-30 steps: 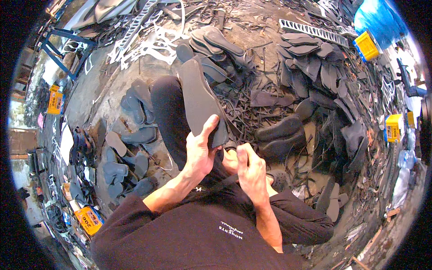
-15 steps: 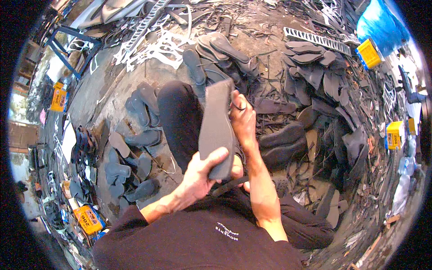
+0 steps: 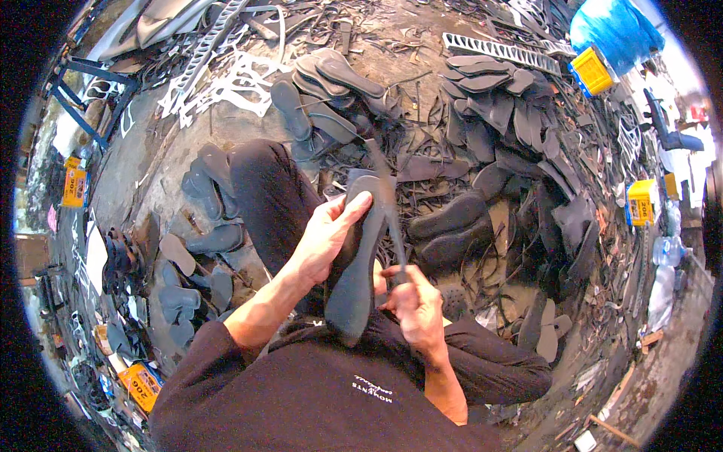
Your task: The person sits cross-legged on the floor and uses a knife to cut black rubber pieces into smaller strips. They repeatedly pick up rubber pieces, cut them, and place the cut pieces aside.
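Observation:
My left hand (image 3: pixel 322 235) is closed round a dark grey shoe sole (image 3: pixel 351 290), its thumb pressed on the face near the far end. The sole stands lengthwise before my chest, its rounded near end pointing at me. Just right of it, my right hand (image 3: pixel 416 305) is closed on a thin dark strip (image 3: pixel 393 226). This strip runs up along the sole's right edge past its far end and is blurred. Whether it is a blade or a cut-off edge, I cannot tell. My left fingers are hidden behind the sole.
My raised knee (image 3: pixel 263 177) is left of the sole. Soles lie in piles ahead (image 3: pixel 331 83), at the right (image 3: pixel 501 98) and at the left (image 3: pixel 215 237). White cut-out sheets (image 3: pixel 233 83), dark scraps, yellow boxes (image 3: pixel 642 202) and a blue bag (image 3: pixel 614 34) lie around.
My right hand has come down from the sole's far end towards me. My left hand has shifted from the sole's near end to its far end, and the sole shows a different face.

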